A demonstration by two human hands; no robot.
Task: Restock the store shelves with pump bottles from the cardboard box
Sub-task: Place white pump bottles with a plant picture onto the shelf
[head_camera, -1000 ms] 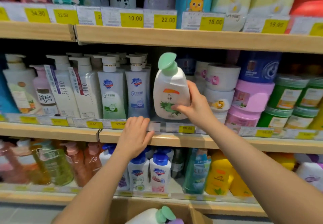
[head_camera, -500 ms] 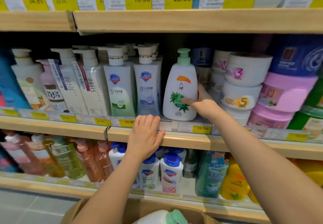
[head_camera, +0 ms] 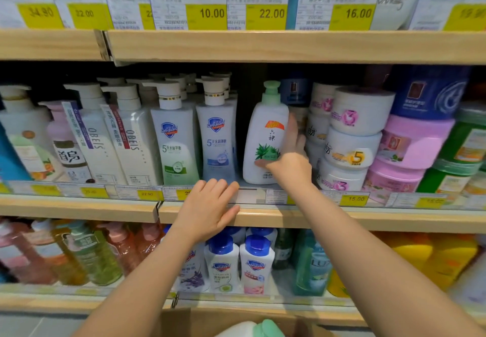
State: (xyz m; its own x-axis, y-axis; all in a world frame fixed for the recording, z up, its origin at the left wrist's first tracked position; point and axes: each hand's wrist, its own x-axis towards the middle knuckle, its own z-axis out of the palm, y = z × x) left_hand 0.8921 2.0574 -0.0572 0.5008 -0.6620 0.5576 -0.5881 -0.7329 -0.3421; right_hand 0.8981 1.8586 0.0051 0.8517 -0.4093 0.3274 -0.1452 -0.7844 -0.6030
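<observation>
The right hand (head_camera: 288, 164), fingers loosening round the upright bottle (head_camera: 265, 137), is sitting just right of it; left hand (head_camera: 210, 209) is resting flat.

Right hand (head_camera: 288, 163) touching pump bottle (head_camera: 265, 137) on shelf (head_camera: 342, 217).

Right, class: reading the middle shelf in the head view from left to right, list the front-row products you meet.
OBEIS bottles → green-label Safeguard bottle → blue-label Safeguard bottle → green-pump bottle → white jars → pink tubs.
</observation>
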